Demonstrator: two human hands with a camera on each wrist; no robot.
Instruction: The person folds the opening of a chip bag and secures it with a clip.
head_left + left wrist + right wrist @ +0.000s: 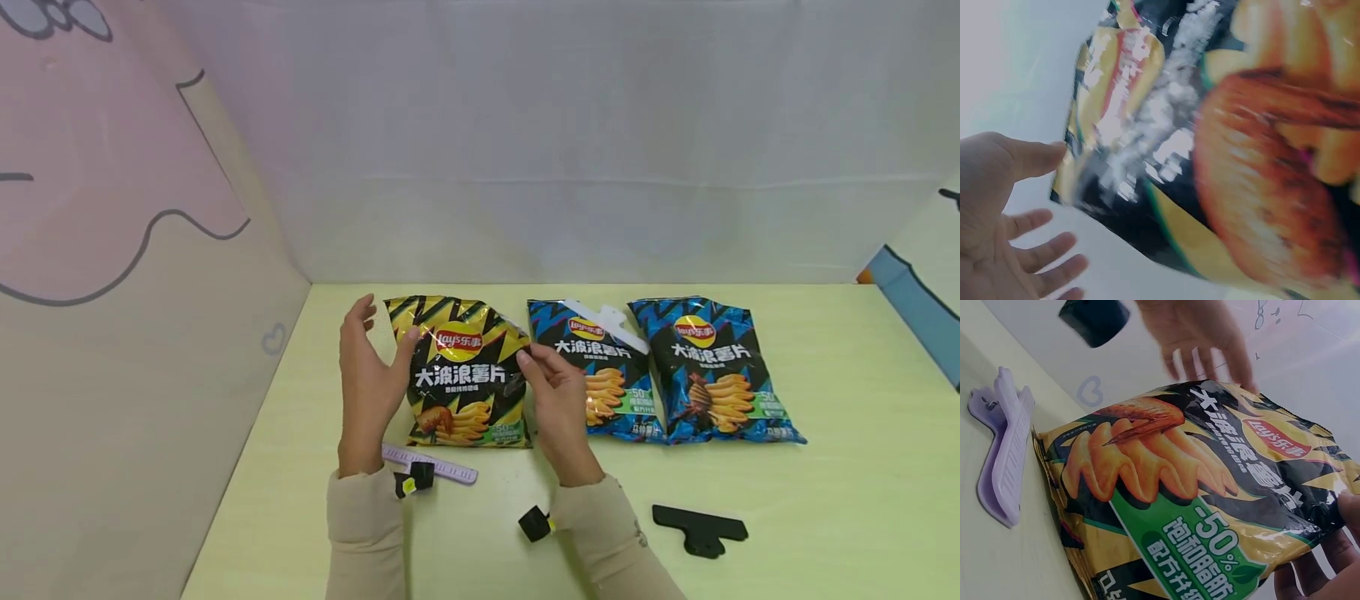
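Note:
A yellow-and-black chip bag [461, 371] stands tilted between my hands, its lower edge near the table [825, 500]. My left hand [388, 322] is spread open at the bag's left side, and only the thumb tip touches the edge. The left wrist view shows that left hand [1022, 212] with straight fingers beside the blurred bag [1222, 156]. My right hand [529, 357] pinches the bag's right edge between thumb and fingers. In the right wrist view its fingers [1310, 578] lie behind the bag [1210, 487].
Two blue chip bags [600, 375] [712, 371] lie to the right, the nearer one with a white clip [609, 323] on its top. A purple clip [431, 463] [1004, 444] lies by my left wrist. A black clip [701, 530] lies at the front right. Walls close in the left and back.

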